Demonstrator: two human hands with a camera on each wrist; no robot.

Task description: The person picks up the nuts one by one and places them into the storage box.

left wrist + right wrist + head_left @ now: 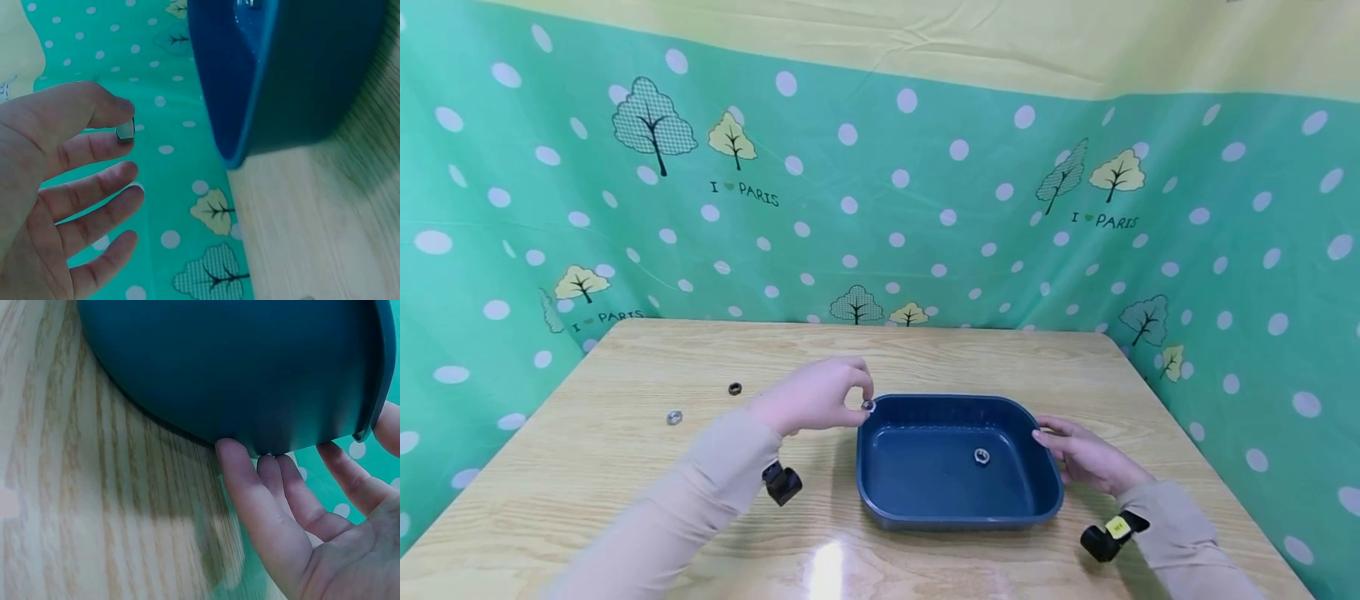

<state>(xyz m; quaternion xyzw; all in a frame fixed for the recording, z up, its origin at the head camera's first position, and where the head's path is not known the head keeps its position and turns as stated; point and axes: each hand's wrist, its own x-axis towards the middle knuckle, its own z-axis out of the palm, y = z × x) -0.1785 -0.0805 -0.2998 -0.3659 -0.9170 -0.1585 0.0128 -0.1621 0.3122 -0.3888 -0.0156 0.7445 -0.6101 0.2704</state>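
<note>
My left hand [816, 396] pinches a small silver hex nut [125, 129] between thumb and index finger, beside the back left corner of a blue plastic basin [925, 523]. Its other fingers are spread apart from the nut in the left wrist view. My right hand [1090, 457] holds the basin's right side, with the thumb at the rim and the fingers against the outer wall [250, 375]. Inside the basin, toward its right, lies another nut [982, 456].
On the wooden table [625, 475], left of the basin, lie a silver nut [674, 417] and a darker nut [735, 388]. A green dotted cloth [925, 208] with tree prints hangs behind the table and along its sides.
</note>
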